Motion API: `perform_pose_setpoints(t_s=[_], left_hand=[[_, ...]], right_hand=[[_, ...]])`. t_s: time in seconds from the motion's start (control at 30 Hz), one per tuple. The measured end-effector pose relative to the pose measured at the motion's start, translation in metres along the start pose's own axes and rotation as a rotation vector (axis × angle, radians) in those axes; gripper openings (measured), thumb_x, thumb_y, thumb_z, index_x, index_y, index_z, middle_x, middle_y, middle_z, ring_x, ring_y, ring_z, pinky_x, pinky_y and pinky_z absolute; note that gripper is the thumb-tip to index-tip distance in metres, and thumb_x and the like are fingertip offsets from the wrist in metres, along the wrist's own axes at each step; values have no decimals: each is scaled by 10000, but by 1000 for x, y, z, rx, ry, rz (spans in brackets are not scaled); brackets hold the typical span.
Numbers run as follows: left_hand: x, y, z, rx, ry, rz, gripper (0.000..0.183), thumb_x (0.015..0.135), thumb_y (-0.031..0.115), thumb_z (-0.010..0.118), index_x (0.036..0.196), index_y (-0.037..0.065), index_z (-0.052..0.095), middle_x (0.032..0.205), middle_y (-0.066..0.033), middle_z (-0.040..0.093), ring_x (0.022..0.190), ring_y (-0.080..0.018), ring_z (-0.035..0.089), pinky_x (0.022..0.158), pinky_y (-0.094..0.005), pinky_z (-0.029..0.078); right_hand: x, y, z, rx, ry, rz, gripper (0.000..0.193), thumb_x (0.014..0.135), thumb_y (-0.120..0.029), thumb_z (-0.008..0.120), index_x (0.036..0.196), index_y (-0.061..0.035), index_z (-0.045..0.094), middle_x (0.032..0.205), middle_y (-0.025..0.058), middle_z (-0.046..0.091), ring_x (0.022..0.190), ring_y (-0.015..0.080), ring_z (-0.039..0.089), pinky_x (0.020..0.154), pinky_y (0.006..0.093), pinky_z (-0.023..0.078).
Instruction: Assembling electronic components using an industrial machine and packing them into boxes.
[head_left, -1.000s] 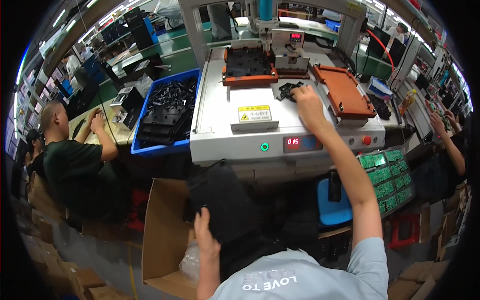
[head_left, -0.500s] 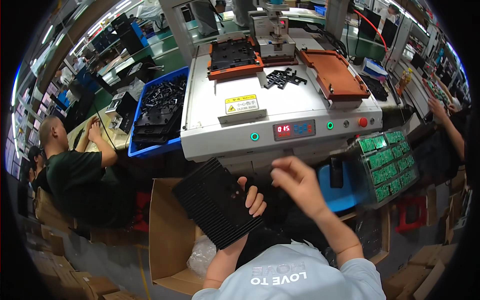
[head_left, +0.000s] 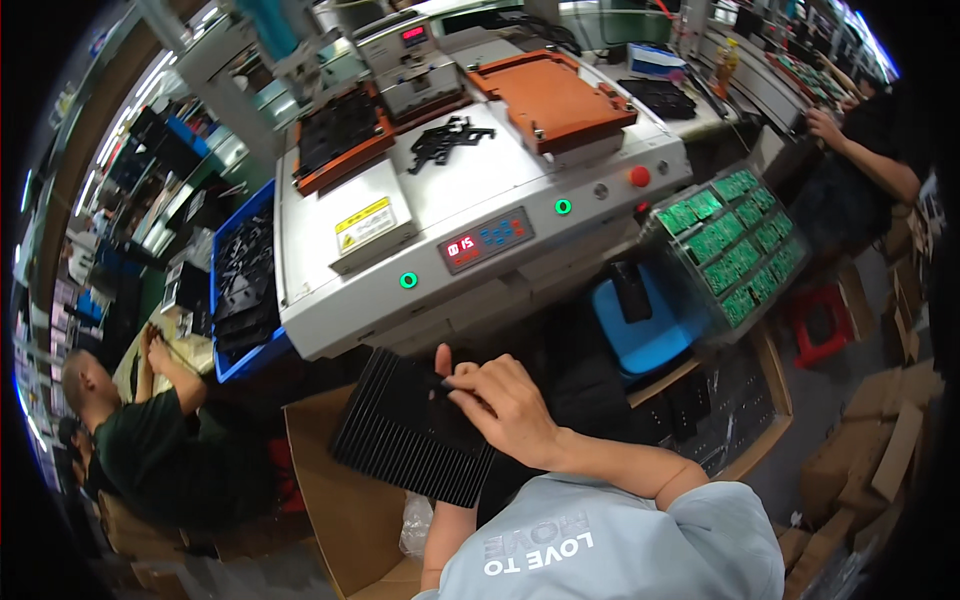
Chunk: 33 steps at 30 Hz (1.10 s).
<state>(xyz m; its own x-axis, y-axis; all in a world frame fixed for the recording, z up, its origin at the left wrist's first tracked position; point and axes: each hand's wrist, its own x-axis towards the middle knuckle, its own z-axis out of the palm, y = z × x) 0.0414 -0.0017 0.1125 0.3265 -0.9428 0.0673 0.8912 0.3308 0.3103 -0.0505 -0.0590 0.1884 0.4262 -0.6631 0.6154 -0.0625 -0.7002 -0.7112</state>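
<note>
A black finned metal casing, like a heat sink [head_left: 410, 430], is tilted in front of my body above a cardboard box. My left hand [head_left: 443, 361] grips it by its right edge; only the thumb shows plainly, the other fingers being covered. Over the casing's flat part is my right hand [head_left: 512, 412], its fingertips pinched together beside the left thumb. A small dark bit seems to be at those fingertips, too small to name.
Ahead stands a white machine [head_left: 365, 295] with orange fixtures [head_left: 555, 100] and loose black parts [head_left: 447, 140]. A blue bin [head_left: 285, 352] of black pieces is left, a tray of green circuit boards [head_left: 735, 240] right. Below are a blue stool [head_left: 640, 330] and cardboard box [head_left: 335, 510]. Another person [head_left: 170, 450] sits left.
My right hand has come down and left from above onto the casing, its fingers now at the left thumb. The casing is tilted differently. The whole view has turned and shifted.
</note>
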Motion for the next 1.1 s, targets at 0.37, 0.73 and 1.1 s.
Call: perform_pose_setpoints(t_s=[0.37, 0.73, 1.1], left_hand=[[9, -6, 29, 576, 123, -25, 632, 963, 266, 463, 1491, 150, 135, 1181, -84, 518, 1006, -149, 526, 928, -292, 422], [-21, 16, 7, 315, 299, -179, 525, 971, 365, 432, 1388, 54, 365, 1238, -116, 532, 1041, -197, 562, 927, -316, 472], [-47, 13, -23, 441, 535, -7, 574, 853, 199, 655, 1356, 69, 410, 1311, -107, 490, 1194, -269, 486, 1013, -395, 412]], right_hand=[[7, 38, -30, 763, -538, 625, 394, 807, -91, 691, 1158, -30, 523, 1030, 32, 534, 932, 94, 518, 840, 263, 429], [-18, 60, -16, 947, -489, 926, 336, 833, -93, 675, 1126, 9, 545, 963, 27, 561, 910, 81, 546, 842, 220, 453], [-31, 80, -16, 796, -265, 892, 356, 826, -152, 690, 1124, -5, 565, 970, 22, 547, 863, 67, 527, 814, 205, 450]])
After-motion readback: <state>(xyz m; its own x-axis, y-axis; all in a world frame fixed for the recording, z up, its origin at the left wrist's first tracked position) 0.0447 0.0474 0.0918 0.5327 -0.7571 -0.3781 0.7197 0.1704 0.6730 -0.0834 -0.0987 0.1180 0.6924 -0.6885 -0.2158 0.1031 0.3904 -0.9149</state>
